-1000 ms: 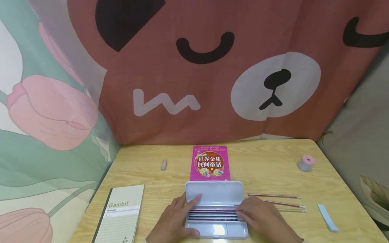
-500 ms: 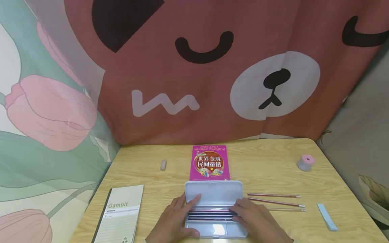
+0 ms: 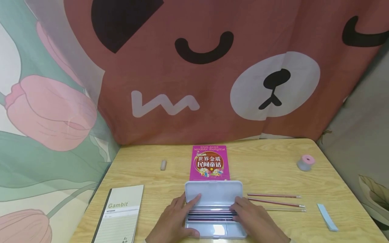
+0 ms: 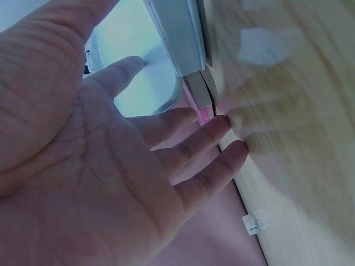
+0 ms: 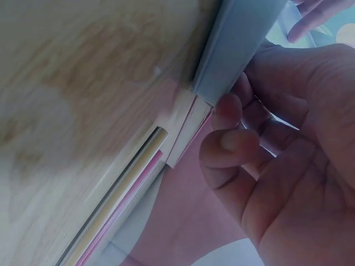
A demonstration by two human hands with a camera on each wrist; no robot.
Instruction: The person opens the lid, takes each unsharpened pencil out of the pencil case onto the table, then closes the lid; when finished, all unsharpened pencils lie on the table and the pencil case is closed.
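Observation:
A light blue pencil case (image 3: 209, 233) lies with its lid (image 3: 214, 192) raised. Several dark striped pencils (image 3: 209, 216) lie side by side inside it. My left hand (image 3: 174, 217) rests at the case's left end, index finger along the inside of the lid and thumb at the front edge. In the left wrist view its fingers (image 4: 191, 144) are spread. From the right end, my right hand (image 3: 255, 217) holds the pencils' ends between thumb and fingers; the fingertips are hidden from above. In the right wrist view the outer fingers (image 5: 224, 149) are curled beside the case's side.
Several loose pencils (image 3: 273, 195) lie right of the case. A pink book (image 3: 210, 165) sits behind it. Further out are an eraser (image 3: 163, 165), a Gambit notebook (image 3: 120, 212), a pink-topped roll (image 3: 306, 163) and a pale blue strip (image 3: 327, 217). Patterned cloth (image 3: 194, 128) hangs behind the table.
My right hand has shifted left, further over the pencils in the case, then stayed nearly in place. The pencils have shifted or turned slightly. My left hand has not moved.

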